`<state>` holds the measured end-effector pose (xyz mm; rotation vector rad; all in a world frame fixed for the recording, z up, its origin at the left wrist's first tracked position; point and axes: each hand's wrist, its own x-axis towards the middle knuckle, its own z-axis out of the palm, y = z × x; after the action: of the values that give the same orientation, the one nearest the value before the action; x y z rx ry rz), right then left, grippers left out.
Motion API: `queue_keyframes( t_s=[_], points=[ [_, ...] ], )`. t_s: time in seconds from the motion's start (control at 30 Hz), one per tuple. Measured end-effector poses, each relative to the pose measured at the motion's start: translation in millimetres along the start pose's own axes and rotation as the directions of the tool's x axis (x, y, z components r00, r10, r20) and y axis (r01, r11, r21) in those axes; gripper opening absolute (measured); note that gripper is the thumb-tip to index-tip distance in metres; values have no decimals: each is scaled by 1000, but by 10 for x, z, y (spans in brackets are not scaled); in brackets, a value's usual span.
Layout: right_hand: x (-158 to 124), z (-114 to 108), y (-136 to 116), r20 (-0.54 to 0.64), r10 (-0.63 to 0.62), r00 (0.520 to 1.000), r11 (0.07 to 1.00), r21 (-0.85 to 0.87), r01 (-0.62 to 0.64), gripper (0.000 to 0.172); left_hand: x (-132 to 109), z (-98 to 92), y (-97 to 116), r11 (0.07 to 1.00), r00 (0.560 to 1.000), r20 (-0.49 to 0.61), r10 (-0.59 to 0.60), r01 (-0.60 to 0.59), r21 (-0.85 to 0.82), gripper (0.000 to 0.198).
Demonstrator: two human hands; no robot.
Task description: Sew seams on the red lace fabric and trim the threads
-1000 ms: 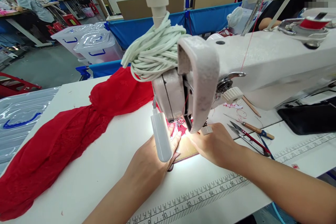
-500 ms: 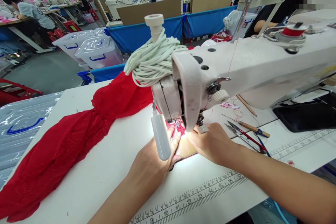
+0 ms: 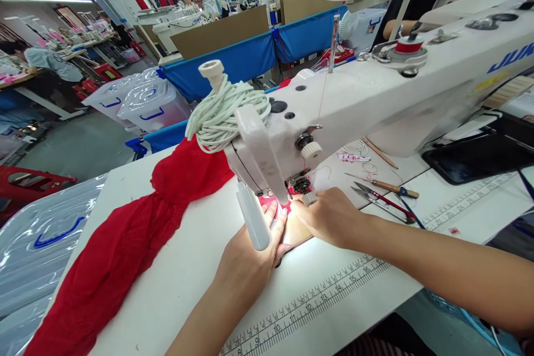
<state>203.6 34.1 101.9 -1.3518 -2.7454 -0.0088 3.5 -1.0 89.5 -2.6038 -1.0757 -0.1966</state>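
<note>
My left hand (image 3: pixel 246 256) lies flat beside the sewing machine's needle area, fingers stretched out on a small piece of red fabric (image 3: pixel 286 207). Close by on the right, my right hand (image 3: pixel 331 219) has its fingers curled and pressed together at the fabric's edge. Its fingertips are partly hidden by a machine knob, so what they pinch is unclear. The white sewing machine (image 3: pixel 267 147) stands over both hands. A small white lamp (image 3: pixel 253 219) lights the spot and covers part of my left hand. A long red lace cloth (image 3: pixel 129 233) stretches across the table's left side.
Right of my hands lie thread snips (image 3: pixel 384 201), a wooden-handled awl (image 3: pixel 396 188) and a black flat device (image 3: pixel 475 150). A printed ruler (image 3: pixel 308 314) runs along the table's front. Clear plastic boxes (image 3: pixel 152 103) stand beyond the table, and people sit at other machines.
The view has turned and tilted, so the machine appears lower and further left. Both hands keep nearly the same place at the fabric, with my right hand's fingers still curled.
</note>
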Motion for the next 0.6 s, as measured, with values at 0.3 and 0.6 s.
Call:
queue_keyframes(
  t_s=[0.3, 0.6],
  points=[
    [3, -48, -13, 45, 32, 998, 999, 33, -34, 17, -16, 2, 10, 999, 998, 45, -39, 40, -26, 57],
    [4, -47, 1, 36, 26, 999, 998, 56, -28, 19, -17, 29, 10, 999, 999, 40, -37, 37, -2, 57]
  ],
)
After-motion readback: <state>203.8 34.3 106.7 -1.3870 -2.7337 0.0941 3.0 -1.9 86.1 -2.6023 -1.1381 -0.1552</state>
